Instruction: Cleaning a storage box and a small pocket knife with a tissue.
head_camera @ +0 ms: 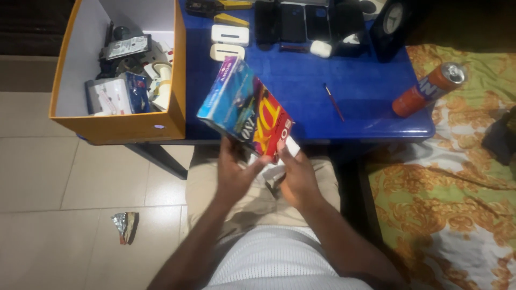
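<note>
A colourful rectangular cardboard box (243, 107), blue, red and yellow, is held tilted above my lap at the blue table's front edge. My left hand (235, 173) supports its lower end from underneath. My right hand (296, 174) grips the box's lower right corner, where a white flap or paper (274, 171) sticks out between both hands. My forearms reach up from the bottom of the view.
An orange open carton (126, 126) with mixed small items stands at the left of the blue table (360, 91). An orange can (428, 89), a thin pen (334, 101), phones (293, 22), white devices (230, 35) and a clock (391, 21) lie on it. A patterned bedspread (457, 204) is right; a wrapper (126, 225) lies on tiles.
</note>
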